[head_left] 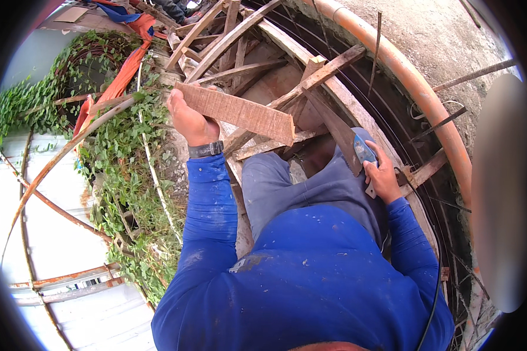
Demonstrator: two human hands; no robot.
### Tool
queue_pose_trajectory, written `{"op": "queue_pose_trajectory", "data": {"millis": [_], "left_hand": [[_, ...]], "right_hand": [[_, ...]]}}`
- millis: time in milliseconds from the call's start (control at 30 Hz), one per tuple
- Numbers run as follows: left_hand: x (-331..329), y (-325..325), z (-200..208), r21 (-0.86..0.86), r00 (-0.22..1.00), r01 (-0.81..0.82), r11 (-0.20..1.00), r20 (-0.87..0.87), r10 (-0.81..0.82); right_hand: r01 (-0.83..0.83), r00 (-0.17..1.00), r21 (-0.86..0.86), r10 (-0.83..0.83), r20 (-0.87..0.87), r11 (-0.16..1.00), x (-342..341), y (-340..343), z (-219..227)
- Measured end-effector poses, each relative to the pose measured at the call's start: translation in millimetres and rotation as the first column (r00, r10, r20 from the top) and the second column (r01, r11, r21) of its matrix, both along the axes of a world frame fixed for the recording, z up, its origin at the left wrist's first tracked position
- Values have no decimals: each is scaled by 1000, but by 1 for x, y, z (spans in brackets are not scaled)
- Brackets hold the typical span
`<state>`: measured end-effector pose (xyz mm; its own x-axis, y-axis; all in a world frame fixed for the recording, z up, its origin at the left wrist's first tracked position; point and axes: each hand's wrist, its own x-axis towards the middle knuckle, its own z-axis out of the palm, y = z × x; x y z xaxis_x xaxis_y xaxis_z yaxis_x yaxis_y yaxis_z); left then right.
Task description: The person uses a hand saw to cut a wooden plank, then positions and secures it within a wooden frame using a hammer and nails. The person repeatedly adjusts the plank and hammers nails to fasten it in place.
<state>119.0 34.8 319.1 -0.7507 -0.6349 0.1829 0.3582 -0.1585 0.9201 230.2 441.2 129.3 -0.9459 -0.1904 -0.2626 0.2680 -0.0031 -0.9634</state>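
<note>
A short brown wooden board (240, 113) is raised in front of me, slanting from upper left to lower right. My left hand (188, 120) grips its far left end, the thumb side and palm showing and some fingers hidden behind the wood. Over my right thigh, my right hand (383, 174) is closed round the blue handle (364, 151) of a handsaw. The saw's dark blade (335, 128) points away from me, up and to the left, its tip beside a crossing timber (322, 75). Board and saw are apart.
Crossed timbers (231, 44) stand ahead of my knees. A thick orange pipe (413, 76) curves along the right, with rusty bars (474, 76) jutting beside it. Leafy vines (126, 169), an orange cloth (129, 61) and white metal sheets (52, 222) lie to the left.
</note>
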Motion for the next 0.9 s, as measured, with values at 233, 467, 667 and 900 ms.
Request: {"op": "queue_pose_trajectory", "data": {"millis": [233,467,667,900], "left_hand": [[1,4,-3,-28,1000,15,999,14,-15],[0,4,-7,-27,1000,1,1000,31,0],[1,2,-12,-26,1000,7,1000,23,-6],[5,-2,-13,-9,999,-21,1000,26,21]], "right_hand": [[5,1000,-26,-4,5,1000,-1,-1,0],[11,1000,-40,-10,24,999,-1,0,-3],[15,999,-52,-13,48,999,-3,-1,-3],[70,981,-473,25,190,878,-4,18,1]]}}
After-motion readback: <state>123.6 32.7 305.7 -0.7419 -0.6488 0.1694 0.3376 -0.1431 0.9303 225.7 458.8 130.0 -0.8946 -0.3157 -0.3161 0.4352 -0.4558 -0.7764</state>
